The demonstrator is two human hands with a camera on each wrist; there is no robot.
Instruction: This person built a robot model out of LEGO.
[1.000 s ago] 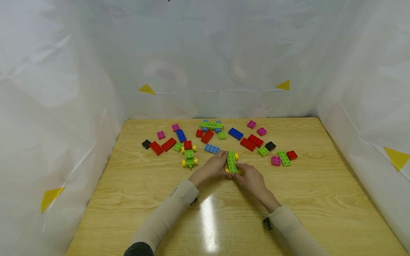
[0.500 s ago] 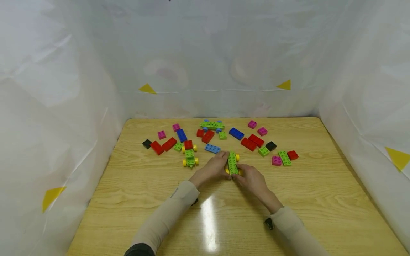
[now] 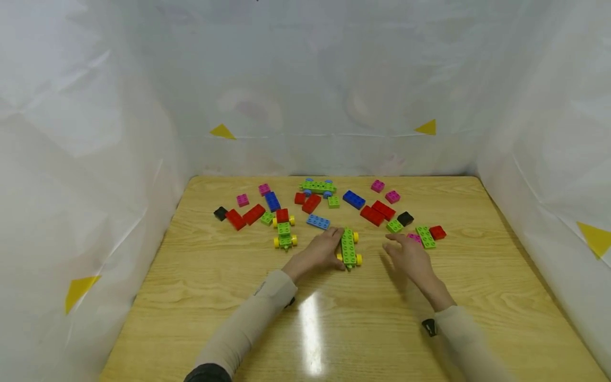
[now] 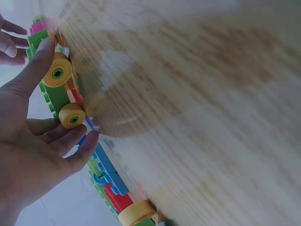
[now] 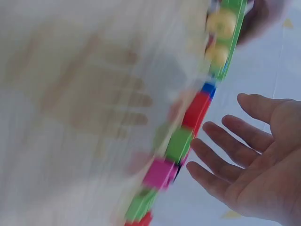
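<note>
My left hand (image 3: 317,251) holds a green toy car base (image 3: 348,247) with yellow wheels, which sits on the table. In the left wrist view the thumb lies at one end of the base (image 4: 57,97) and the fingers at the other. My right hand (image 3: 412,261) is off the base, over the table to its right, near a magenta brick (image 3: 414,238) that it partly covers. Its fingers are spread and hold nothing in the right wrist view. A second yellow-wheeled car base (image 3: 284,241), topped with green and red bricks, stands to the left.
Behind the hands lie a light blue brick (image 3: 318,222), a dark blue brick (image 3: 354,200), and a green base with blue wheels (image 3: 318,187). More loose bricks, such as a red one (image 3: 372,216) and a long green one (image 3: 425,237), spread across both sides.
My right hand has let go of the green car base and moved right, toward the bricks there. My left hand has stayed on the base.
</note>
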